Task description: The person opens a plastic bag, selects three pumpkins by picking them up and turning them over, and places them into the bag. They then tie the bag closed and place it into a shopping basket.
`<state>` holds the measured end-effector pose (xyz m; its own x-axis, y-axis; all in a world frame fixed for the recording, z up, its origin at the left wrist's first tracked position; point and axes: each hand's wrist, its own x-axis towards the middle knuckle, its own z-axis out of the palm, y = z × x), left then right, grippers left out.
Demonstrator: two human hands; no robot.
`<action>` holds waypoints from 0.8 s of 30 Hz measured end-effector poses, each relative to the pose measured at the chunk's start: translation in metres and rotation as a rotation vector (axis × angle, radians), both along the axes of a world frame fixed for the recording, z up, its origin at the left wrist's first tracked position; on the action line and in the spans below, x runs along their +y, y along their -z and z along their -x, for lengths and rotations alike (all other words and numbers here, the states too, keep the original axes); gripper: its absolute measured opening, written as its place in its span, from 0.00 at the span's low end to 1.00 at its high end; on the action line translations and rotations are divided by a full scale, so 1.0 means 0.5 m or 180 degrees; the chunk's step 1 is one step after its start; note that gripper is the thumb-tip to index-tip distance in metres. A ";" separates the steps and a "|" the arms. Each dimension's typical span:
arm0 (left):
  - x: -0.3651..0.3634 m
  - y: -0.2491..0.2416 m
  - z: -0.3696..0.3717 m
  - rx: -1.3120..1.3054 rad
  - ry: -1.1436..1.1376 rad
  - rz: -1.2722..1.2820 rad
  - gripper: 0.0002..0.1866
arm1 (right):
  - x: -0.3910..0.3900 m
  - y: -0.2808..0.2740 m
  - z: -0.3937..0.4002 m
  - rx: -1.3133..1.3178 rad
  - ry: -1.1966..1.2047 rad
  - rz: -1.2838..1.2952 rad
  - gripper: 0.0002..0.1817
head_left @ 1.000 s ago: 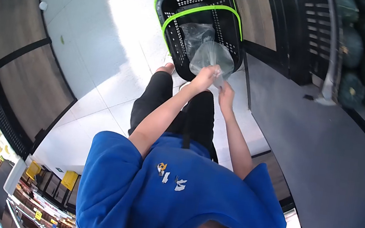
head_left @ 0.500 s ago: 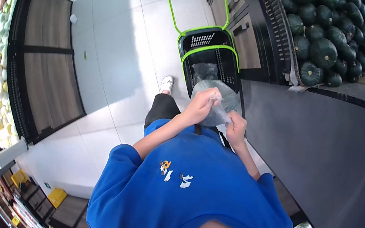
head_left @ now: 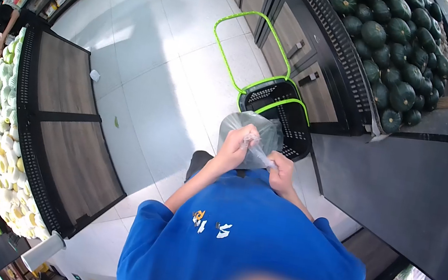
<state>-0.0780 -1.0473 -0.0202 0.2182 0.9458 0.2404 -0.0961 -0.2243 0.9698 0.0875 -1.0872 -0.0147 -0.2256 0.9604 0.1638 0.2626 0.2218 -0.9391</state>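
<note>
My left fingers (head_left: 246,133) and right fingers (head_left: 276,161) pinch the bag (head_left: 267,136), now nearer my shirt (head_left: 273,238), seemingly handier, overlapping the basket's (head_left: 297,142) left edge.

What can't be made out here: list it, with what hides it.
In the head view:
Basket interior: partly behind the plastic bag.
Right hand: some fingertips curl out of sight behind it.
Trouser legs: mostly covered by the blue shirt.
Shirt print: too small and creased to read.
</note>
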 end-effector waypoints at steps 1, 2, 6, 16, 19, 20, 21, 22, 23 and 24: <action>0.008 0.000 0.025 0.0012 -0.0125 0.0022 0.13 | 0.016 -0.001 0.023 0.0090 -0.0084 0.0115 0.11; 0.016 -0.001 0.048 0.0034 -0.0111 -0.0002 0.13 | 0.034 -0.002 0.044 0.0113 -0.0071 0.0091 0.11; 0.059 0.001 0.122 0.0043 -0.0471 0.0168 0.10 | 0.121 0.005 0.109 0.0136 -0.0374 0.0093 0.12; 0.340 0.024 0.299 -0.0032 -0.1039 0.0313 0.09 | 0.451 0.025 0.290 0.0205 -0.0984 -0.0090 0.06; 0.461 -0.021 0.350 0.0200 -0.0840 0.0491 0.21 | 0.573 0.008 0.323 0.0168 -0.1127 -0.0093 0.09; 0.499 -0.024 0.366 0.0216 -0.0787 0.0468 0.21 | 0.611 0.004 0.339 0.0178 -0.1073 -0.0115 0.09; 0.534 -0.026 0.381 0.0237 -0.0806 0.0362 0.21 | 0.645 -0.002 0.356 0.0186 -0.1082 -0.0167 0.09; 0.568 -0.027 0.396 0.0250 -0.0821 0.0259 0.21 | 0.678 -0.008 0.371 0.0188 -0.1088 -0.0214 0.10; 0.599 -0.027 0.409 0.0257 -0.0760 0.0276 0.21 | 0.710 -0.015 0.387 0.0192 -0.1027 -0.0196 0.10; 0.630 -0.027 0.421 0.0180 -0.0842 0.0278 0.21 | 0.742 -0.021 0.402 0.0210 -0.1013 -0.0276 0.10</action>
